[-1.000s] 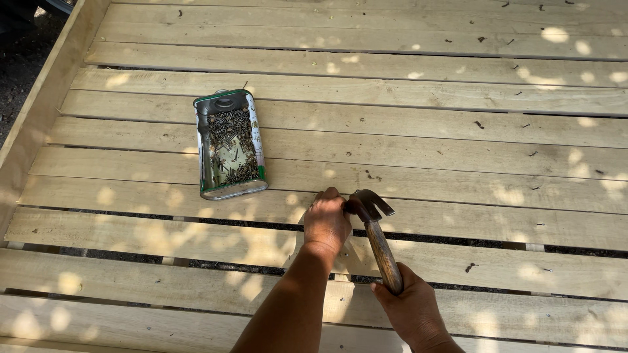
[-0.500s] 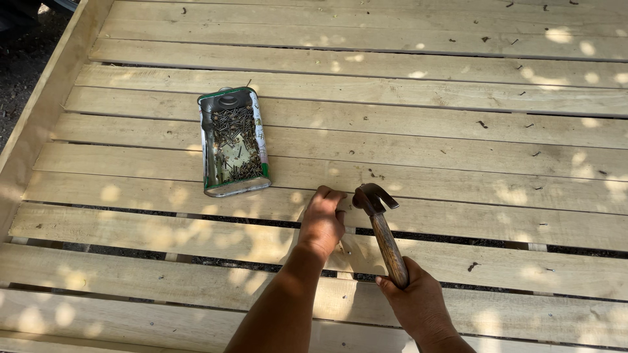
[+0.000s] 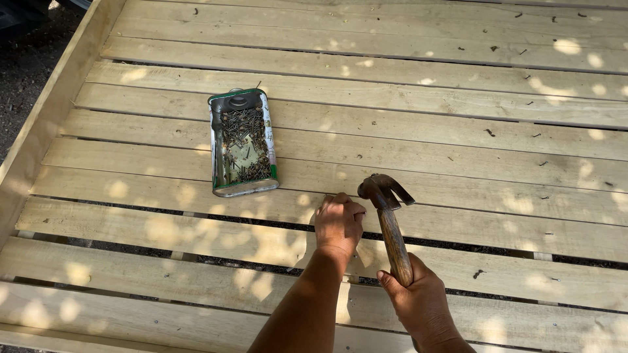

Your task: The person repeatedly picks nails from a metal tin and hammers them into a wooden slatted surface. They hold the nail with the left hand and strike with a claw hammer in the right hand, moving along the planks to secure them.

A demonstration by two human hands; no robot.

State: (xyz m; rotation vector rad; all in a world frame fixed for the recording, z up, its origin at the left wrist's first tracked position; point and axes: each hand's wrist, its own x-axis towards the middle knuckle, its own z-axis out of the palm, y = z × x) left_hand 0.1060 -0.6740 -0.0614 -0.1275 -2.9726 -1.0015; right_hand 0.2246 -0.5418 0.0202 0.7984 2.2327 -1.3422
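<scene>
The right hand (image 3: 422,304) has its grip closed round the lower end of a claw hammer with a dark steel head and worn wooden handle (image 3: 389,219). The head hangs just above a pale wooden slat, at 1 o'clock from the left hand (image 3: 339,222). That hammer looks head-heavy and rigid, and the smooth handle could slip, so a hold low on the shaft, as here, gives swing and control. The left hand is curled shut, knuckles up, resting on the slat beside the hammer head; what its fingertips pinch cannot be seen.

At 11 o'clock from the left hand lies a cut-open rectangular metal tin with green edging, full of small dark nails (image 3: 243,142); these are light, loose and sharp.

The surface is a platform of pale sawn planks (image 3: 458,85) with narrow gaps, sun-dappled, bordered on the left by a raised wooden rail (image 3: 49,124).
</scene>
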